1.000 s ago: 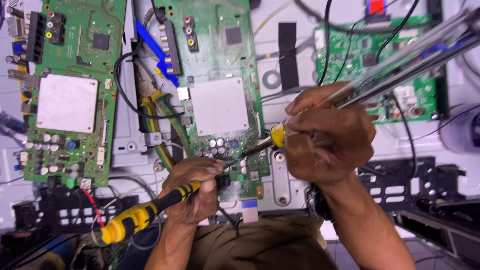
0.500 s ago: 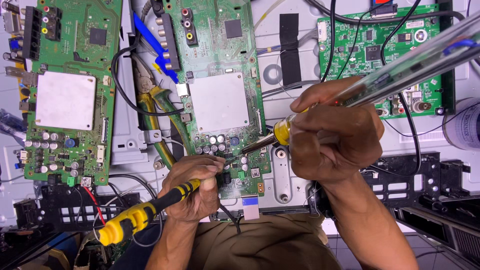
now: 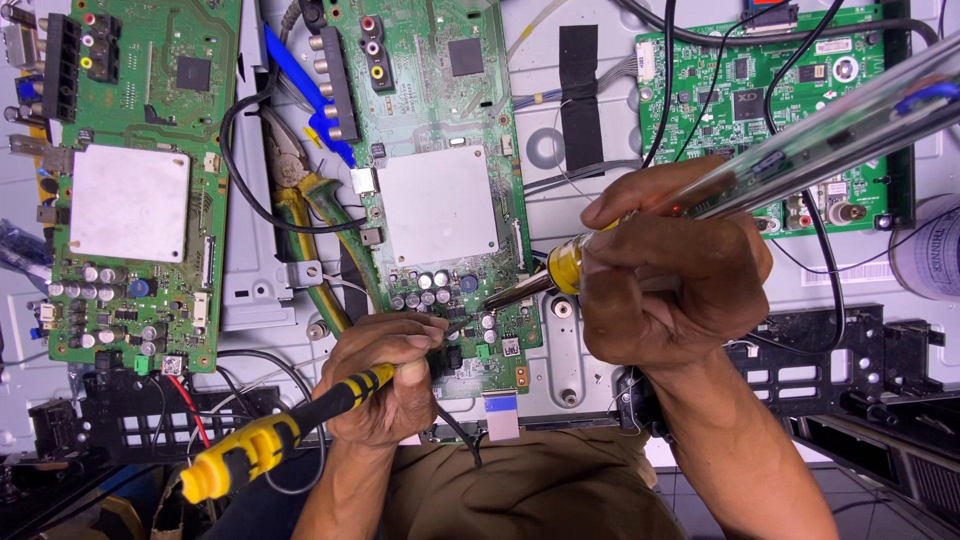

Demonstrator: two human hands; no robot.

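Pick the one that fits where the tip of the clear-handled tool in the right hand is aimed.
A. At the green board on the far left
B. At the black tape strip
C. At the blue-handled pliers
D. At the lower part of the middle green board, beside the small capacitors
D: the right hand holds the clear-handled tool with its dark tip on the lower middle board, next to the capacitors.

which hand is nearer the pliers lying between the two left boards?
Left. The left hand sits just below the pliers, by their green handles. The right hand is well off to their right, across the middle circuit board.
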